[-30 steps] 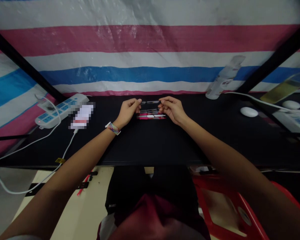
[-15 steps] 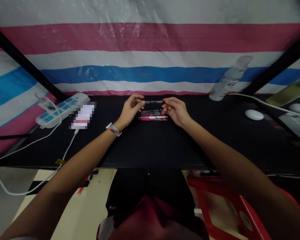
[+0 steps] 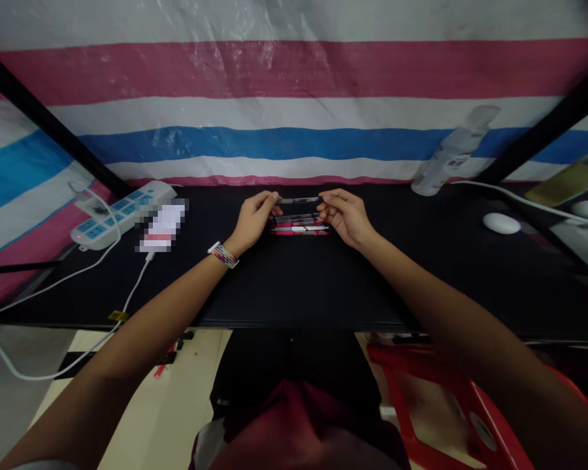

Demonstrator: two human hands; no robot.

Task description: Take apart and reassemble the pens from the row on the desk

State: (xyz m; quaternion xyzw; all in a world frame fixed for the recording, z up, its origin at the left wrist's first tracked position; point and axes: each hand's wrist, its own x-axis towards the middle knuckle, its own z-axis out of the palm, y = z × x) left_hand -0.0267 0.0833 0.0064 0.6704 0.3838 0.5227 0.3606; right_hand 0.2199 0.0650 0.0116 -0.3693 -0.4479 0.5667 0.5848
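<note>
Left hand (image 3: 255,220) newly closed, right hand (image 3: 345,217) pinched, on dark pen (image 3: 300,200).

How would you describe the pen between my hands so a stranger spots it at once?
On the black table, look toward the striped sheet, where the left hand and right hand come close. The dark pen spans the gap between their fingertips. Unlike the row of pens nearer the person, it is farthest back, with fingers at both ends.

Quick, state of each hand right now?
Left hand: fingers closed on one end of a dark pen.
Right hand: fingers closed on the pen's other end.
</note>
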